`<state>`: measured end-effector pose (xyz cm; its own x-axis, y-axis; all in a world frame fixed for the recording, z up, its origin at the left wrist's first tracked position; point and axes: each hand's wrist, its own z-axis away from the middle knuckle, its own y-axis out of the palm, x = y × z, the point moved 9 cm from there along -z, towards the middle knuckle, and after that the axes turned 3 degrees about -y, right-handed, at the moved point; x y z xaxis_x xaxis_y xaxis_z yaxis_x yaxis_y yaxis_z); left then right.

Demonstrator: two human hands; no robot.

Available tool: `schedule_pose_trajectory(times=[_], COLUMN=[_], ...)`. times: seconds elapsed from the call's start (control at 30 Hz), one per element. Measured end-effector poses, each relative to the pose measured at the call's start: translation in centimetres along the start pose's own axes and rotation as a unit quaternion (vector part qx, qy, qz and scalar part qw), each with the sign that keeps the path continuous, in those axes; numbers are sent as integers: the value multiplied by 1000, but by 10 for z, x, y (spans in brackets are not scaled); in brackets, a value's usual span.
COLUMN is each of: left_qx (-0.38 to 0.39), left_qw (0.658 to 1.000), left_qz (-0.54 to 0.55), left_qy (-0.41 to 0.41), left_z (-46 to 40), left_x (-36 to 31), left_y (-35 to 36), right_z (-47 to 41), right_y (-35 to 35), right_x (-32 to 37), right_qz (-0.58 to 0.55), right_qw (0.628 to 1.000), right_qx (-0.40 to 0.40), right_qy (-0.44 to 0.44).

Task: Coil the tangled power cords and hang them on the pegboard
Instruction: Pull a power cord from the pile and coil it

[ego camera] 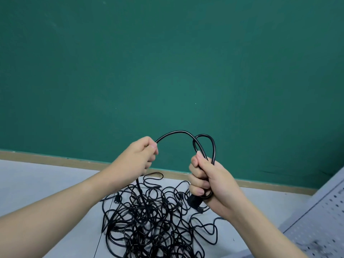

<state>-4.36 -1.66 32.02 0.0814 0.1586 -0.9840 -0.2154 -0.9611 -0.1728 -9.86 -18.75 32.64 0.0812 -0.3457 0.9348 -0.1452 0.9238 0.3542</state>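
Both forearms reach forward, raised above the pale grey floor (pixel 37 183). The right hand (pixel 208 181) is fisted round two loops of a thin black rubber power cord (pixel 178 131) (its plug juts below the fist); the left hand (pixel 141 157) pinches the same cord. A tangled heap of black cords (pixel 149 216), too many to count, lies below. One grey perforated metal pegboard (pixel 320 216) sits at right.

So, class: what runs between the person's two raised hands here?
In the head view, one black cord arches from the left hand to the right hand, which grips a few coiled loops; behind the arch is only green wall.
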Motion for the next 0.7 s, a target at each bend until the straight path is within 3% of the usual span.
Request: schedule_pose_trajectory(times=[0.07,0.2,0.5,0.7], left_qx=[4,67,146,195], left_qw=[999,997,989,979], left_qz=[37,-4,0,-61], left_qy=[2,35,-15,6], left_z=[5,19,24,30], left_x=[-10,-24,-11,-13], left_y=[7,36,64,62], right_z=[-1,-2,-2,-2], right_y=[1,3,15,13], right_x=[-1,-4,-7,0], right_qz=[30,77,60,84], right_qw=[999,997,998,995], right_qx=[-2,-9,5,-3], right_qy=[-11,-24,-36,-55])
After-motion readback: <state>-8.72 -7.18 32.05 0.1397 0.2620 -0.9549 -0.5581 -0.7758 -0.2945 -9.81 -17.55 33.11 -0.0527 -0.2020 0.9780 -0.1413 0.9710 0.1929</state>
